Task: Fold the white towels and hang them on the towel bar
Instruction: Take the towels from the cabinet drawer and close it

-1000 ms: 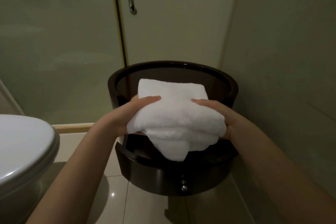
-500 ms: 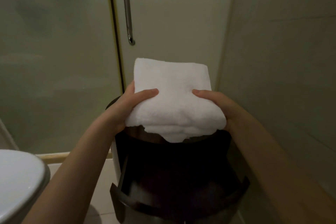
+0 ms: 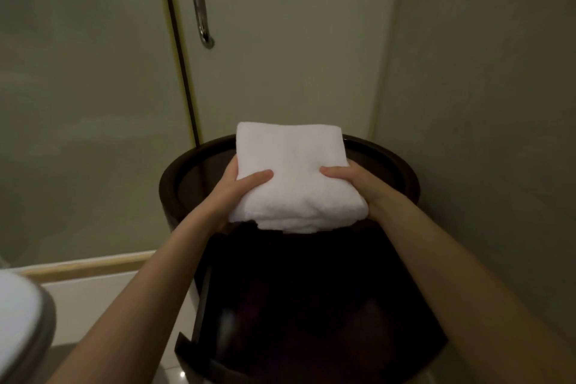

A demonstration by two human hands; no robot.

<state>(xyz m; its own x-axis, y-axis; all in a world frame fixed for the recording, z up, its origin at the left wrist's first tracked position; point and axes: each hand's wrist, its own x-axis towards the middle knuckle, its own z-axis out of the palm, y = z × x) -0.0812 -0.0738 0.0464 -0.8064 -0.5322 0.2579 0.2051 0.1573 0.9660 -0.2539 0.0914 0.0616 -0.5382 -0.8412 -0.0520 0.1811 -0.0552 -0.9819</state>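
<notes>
A folded white towel (image 3: pixel 293 174) is held flat over the top of a dark round wooden stand (image 3: pixel 402 178). My left hand (image 3: pixel 237 193) grips its left edge, thumb on top. On the right edge, my right hand (image 3: pixel 358 185) holds it the same way. The towel's near edge hangs slightly past the stand's front rim. No towel bar is in view; only a vertical metal door handle (image 3: pixel 199 9) shows on the glass door.
A frosted glass shower door and panel stand behind the stand, with a wall close on the right. A white toilet lid (image 3: pixel 18 321) sits at the lower left. Pale floor tiles (image 3: pixel 103 299) lie between the toilet and the stand.
The towel, gripped by both hands, rose from the stand's lower shelf to above its top. The view tilted up, then back down, and the horizontal bar left the frame.
</notes>
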